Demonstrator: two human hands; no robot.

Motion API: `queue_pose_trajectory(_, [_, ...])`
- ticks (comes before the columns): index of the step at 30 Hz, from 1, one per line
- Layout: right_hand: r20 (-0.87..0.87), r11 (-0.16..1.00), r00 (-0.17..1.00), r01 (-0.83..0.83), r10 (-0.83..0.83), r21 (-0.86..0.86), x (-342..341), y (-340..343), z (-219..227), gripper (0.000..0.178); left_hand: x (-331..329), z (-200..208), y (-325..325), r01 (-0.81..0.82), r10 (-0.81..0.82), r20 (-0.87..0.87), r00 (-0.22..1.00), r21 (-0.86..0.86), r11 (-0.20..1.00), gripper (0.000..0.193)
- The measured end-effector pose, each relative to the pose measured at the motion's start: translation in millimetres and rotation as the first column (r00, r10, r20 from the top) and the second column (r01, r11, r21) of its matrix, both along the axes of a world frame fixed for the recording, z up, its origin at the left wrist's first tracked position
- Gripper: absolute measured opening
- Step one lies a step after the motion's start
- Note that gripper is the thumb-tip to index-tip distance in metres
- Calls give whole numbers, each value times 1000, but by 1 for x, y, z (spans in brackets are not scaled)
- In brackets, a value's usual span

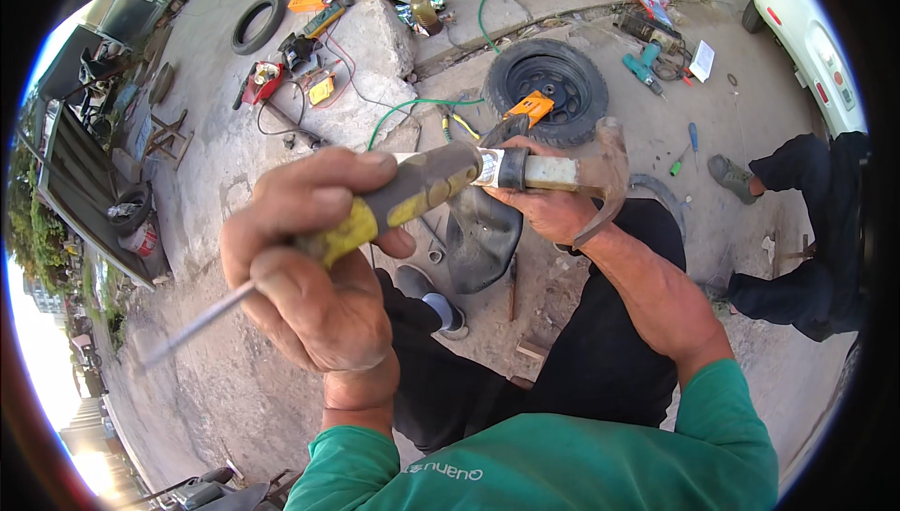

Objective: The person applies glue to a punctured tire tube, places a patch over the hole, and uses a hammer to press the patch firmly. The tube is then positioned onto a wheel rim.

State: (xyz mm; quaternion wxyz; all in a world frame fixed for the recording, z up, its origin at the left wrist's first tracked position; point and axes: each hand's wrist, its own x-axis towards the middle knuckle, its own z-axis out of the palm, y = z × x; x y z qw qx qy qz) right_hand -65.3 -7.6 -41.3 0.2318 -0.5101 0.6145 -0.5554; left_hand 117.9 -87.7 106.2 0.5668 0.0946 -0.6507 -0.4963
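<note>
"What's in the left hand [323,295]?"

"Its fingers are wrapped round the yellow-and-grey handle of a screwdriver [441,178], blade pointing down and left."

"And the right hand [553,216]?"

"That holds a claw hammer [605,173] near its head, fingers closed about the pale handle. Both tools are up above the ground [216,230]."

"Do the 2 touch?"

"The screwdriver's butt overlaps the hammer's handle in view; I can't tell about contact."

"What lies beyond?"

"A wheel [583,70] near the raised concrete edge [450,66], an orange box [531,109] on it, and a teal drill [643,68] to its right."
</note>
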Motion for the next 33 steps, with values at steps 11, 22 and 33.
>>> queue_pose_trajectory(11, [166, 999, 985, -43, 45, -18, -2, 2, 13, 33, -16, -28, -10, 70, -49, 271, 961, -69, 995, 43])
queue_pose_trajectory(22, [-4, 998, 999, -49, 49, -37, -4, 5, -3, 31, -27, -31, -9, 82, -104, 324, 940, 82, 993, 36])
queue_pose_trajectory(33, [100, 998, 994, -55, 51, 29, -4, 6, 6, 31, -8, -13, -14, 10, -6, -71, 997, 59, 998, 38])
